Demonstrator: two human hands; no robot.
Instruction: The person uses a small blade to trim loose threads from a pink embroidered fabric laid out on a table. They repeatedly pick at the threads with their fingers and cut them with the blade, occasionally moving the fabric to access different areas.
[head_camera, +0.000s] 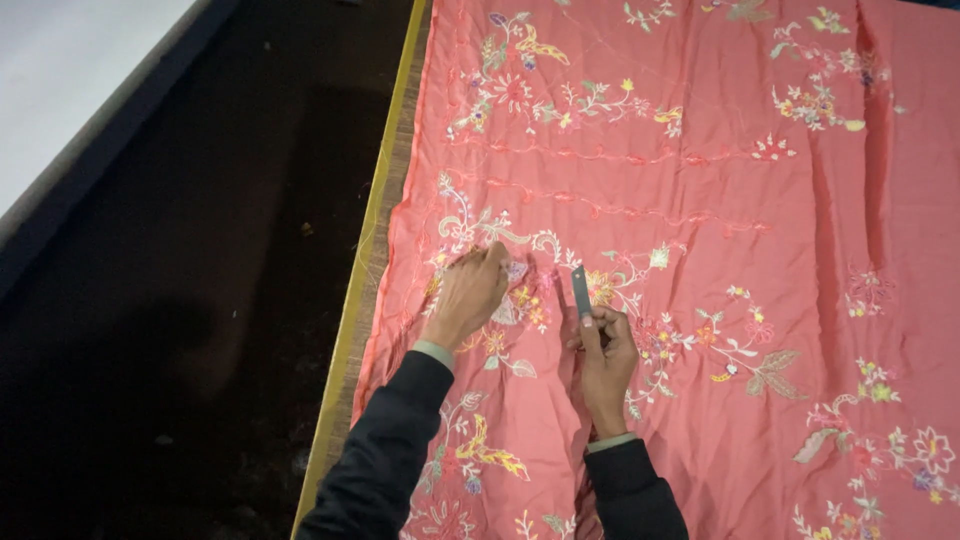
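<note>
A large coral-pink cloth (720, 230) with multicoloured floral embroidery lies spread flat over a table. My left hand (468, 293) rests on the cloth near its left edge, fingers curled and pressing down on an embroidered flower. My right hand (603, 362) grips a small slim metal cutter (581, 291) whose blade points away from me, its tip just above the cloth between two flower motifs. Both arms wear dark sleeves with a pale cuff showing at the wrist.
The table's yellow-edged left side (365, 260) runs diagonally up the view. Left of it lies a dark floor (190, 300), and a pale surface (60, 60) fills the top left corner. Folds run down the cloth at the right.
</note>
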